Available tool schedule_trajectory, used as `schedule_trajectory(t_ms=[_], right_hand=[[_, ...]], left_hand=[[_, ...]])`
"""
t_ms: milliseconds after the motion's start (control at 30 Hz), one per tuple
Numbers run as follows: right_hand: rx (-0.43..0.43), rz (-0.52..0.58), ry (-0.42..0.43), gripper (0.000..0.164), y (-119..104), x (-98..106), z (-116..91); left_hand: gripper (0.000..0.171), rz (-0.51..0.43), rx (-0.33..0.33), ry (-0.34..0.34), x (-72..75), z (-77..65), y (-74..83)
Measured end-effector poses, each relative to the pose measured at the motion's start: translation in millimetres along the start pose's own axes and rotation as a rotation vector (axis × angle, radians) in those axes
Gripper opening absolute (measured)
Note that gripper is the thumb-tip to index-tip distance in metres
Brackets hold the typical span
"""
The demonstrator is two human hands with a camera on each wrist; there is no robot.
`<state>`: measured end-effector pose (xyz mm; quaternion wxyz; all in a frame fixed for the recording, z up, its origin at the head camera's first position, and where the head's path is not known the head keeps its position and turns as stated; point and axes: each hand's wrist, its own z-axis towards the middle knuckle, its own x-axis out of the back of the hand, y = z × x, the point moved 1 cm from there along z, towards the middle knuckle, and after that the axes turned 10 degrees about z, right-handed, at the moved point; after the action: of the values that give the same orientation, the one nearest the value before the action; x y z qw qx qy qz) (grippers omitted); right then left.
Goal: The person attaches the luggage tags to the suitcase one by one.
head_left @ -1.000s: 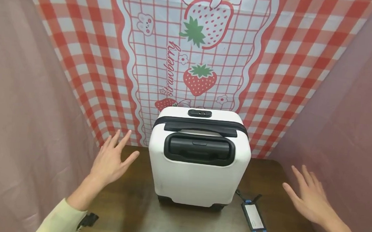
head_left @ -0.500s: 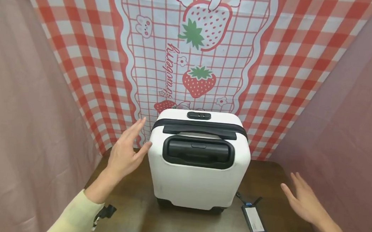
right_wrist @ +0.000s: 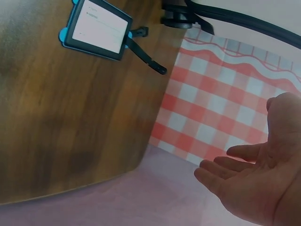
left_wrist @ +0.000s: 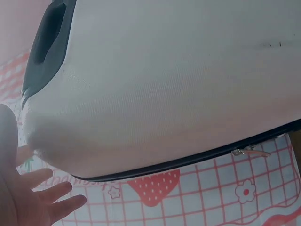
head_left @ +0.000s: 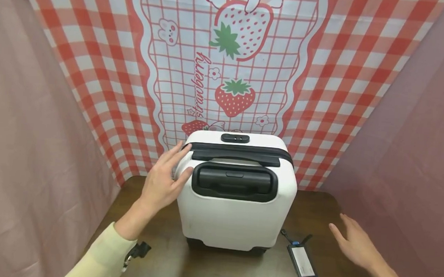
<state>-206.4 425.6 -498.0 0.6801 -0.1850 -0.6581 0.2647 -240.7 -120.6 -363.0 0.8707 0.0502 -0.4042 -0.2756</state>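
Observation:
A white suitcase [head_left: 236,222] stands upright on the brown table, its black telescopic handle [head_left: 234,179] pushed down into its recess. At the suitcase's upper left corner is my left hand [head_left: 162,183], fingers spread and fairly straight, overlapping that corner in the head view. The left wrist view has those fingers [left_wrist: 56,190] beside the white shell's rounded end. Off to the right, my right hand [head_left: 356,244] hovers with relaxed fingers and holds nothing. Nearest to it lies a luggage tag [head_left: 302,262] with a white card, blue corners and a black strap.
The brown wooden table [head_left: 161,262] ends at a rounded back edge. Behind it hangs a red checked strawberry cloth [head_left: 237,71]. Pink curtains [head_left: 405,137] close in both sides. A small black device [head_left: 138,251] shows by the left sleeve.
My left hand has moved right, from beside the suitcase to its upper left corner. My right hand has shifted slightly down and to the left. The suitcase and tag stay in place.

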Motion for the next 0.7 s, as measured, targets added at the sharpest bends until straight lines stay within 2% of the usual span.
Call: schedule_trajectory(t_ms=[233, 500, 700], right_hand=[[-0.017, -0.029, 0.003, 0.076, 11, -20, 1], [-0.17, -0.01, -0.032, 0.08, 18, -58, 11], [-0.212, -0.004, -0.047, 0.08, 24, -77, 9]], left_hand=[[0.059, -0.031, 0.003, -0.016, -5.9, -1.3, 3.6], [0.055, -0.05, -0.001, 0.0, -9.0, -2.8, -0.9], [0.054, -0.066, 0.0, 0.003, -10.5, -4.3, -2.0]])
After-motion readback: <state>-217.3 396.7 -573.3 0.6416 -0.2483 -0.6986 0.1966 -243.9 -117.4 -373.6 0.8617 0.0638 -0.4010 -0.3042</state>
